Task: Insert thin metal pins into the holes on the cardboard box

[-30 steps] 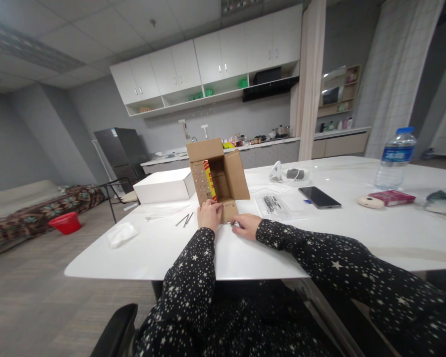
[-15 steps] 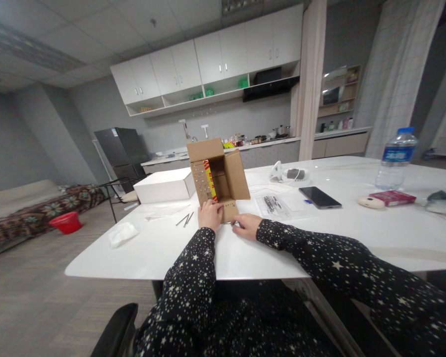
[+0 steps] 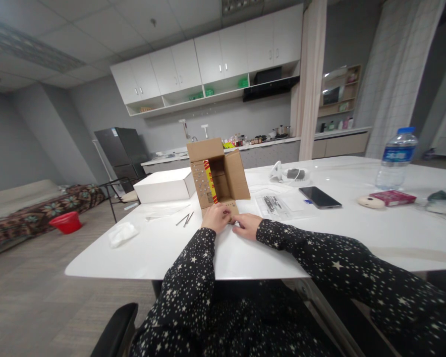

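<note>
An open cardboard box (image 3: 237, 176) stands on the white table in front of me, its opening towards me and its flaps spread. A yellow and red strip of tape runs down its left part. My left hand (image 3: 216, 217) lies over the lower front flap, fingers curled in towards its right corner. Close beside it, my right hand (image 3: 247, 226) has thumb and forefinger together at that corner. Both hands are closed on the flap, and the fingertips nearly meet. Whether anything small is between them is hidden. Several thin metal rods (image 3: 186, 219) lie left of the box.
A white box (image 3: 164, 185) stands behind left, with a crumpled white tissue (image 3: 123, 234) nearer me. To the right lie a clear plastic bag (image 3: 278, 206), a phone (image 3: 319, 197), a white corded device (image 3: 277, 171), a dark red box (image 3: 397, 198) and a water bottle (image 3: 396, 158).
My left hand has slid right along the lower flap, towards my right hand, and now covers more of it. My right hand and the box are almost unmoved.
</note>
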